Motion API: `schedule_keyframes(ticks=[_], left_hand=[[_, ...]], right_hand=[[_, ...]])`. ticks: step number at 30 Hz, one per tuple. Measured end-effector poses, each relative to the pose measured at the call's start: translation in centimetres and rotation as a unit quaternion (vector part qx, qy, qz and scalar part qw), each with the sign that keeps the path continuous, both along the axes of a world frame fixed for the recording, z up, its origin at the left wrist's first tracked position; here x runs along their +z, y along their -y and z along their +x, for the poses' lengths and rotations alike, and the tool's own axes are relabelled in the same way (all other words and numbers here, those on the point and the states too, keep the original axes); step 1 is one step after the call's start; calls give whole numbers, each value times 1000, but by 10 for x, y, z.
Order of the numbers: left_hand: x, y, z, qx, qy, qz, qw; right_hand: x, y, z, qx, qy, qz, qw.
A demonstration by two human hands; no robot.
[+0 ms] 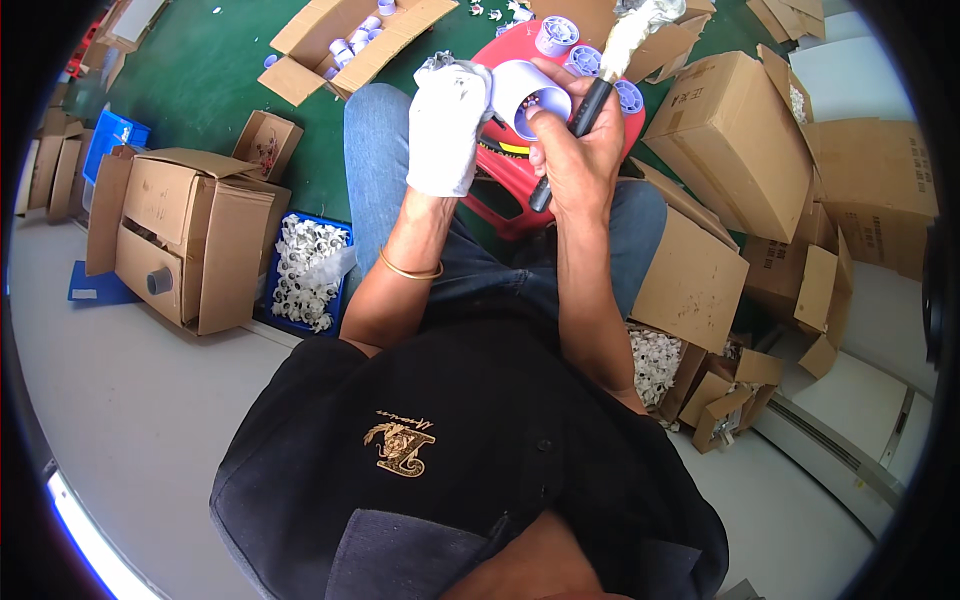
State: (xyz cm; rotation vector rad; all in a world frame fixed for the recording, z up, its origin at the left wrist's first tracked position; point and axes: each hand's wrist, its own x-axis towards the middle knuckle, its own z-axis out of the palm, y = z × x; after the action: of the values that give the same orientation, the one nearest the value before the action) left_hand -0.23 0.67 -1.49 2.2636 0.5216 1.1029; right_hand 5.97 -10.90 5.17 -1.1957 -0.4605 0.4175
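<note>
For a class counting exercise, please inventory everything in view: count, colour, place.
Hollow cylinder: one, purple, between the hands
Black-handled tool: one, black with whitish head, right of the cylinder
Ribbed pieces: three, purple, on the stool
Stool: one, red, by the knees
Small pieces: several, purple, in the top box
Cardboard boxes: many, brown, around the person
Blue containers: two, blue, left
White parts: uncountable, white, left and right
Floor: one, green, above
Bracelet: one, gold-coloured, left wrist
Shirt: one, black, torso
Jeans: one pair, blue, legs
Left fingers: one set, white-gloved, at the cylinder
Right fingers: one set, bare, on cylinder and tool
</note>
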Motion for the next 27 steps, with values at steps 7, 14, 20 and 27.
schedule_keyframes(ticks=[7,14,20,27], left_hand=[[3,1,0,5,0,6,1000],[5,8,4,-72,188,-280,939],[5,5,2,-29,105,-166,980],[6,3,0,12,16,-61,998]], right_hand=[[2,-1,-1,-5,2,-3,1000],[6,0,-1,-5,-29,-8,1000],[4,-1,-1,-3,-29,-6,1000],[1,-2,-2,-9,-13,-1,1000]])
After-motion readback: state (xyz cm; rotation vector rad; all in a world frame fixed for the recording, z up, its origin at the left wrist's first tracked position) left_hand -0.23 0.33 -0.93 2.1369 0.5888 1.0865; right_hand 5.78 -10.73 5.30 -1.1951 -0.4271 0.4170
